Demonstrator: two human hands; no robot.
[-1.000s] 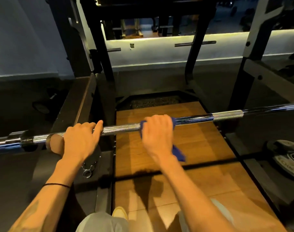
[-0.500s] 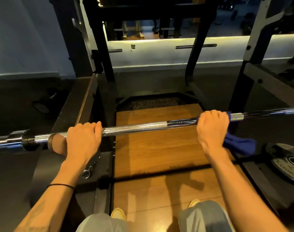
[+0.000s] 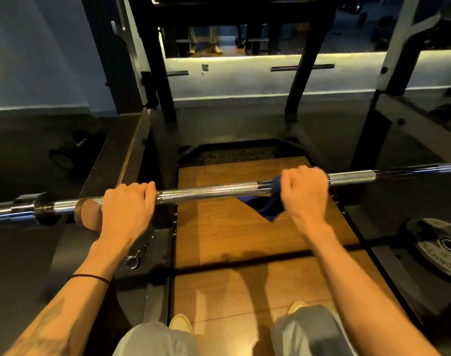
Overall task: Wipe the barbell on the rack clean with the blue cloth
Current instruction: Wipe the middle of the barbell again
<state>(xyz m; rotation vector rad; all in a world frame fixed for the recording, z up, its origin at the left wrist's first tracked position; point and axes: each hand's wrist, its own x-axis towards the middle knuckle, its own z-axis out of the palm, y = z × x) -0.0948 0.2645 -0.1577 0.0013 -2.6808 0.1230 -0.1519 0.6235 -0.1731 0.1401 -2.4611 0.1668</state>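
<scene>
Keep the cloth (image 3: 266,205) wrapped snugly round the barbell (image 3: 209,192) and slide it along with even pressure, twisting a little so the rough grip section gets cleaned all round. The right hand (image 3: 305,192), right of centre frame, is closed over the bar with the cloth pinched beneath, its loose end hanging to the left. The left hand (image 3: 128,208), lower left of centre, grips the bar bare, steadying it.
</scene>
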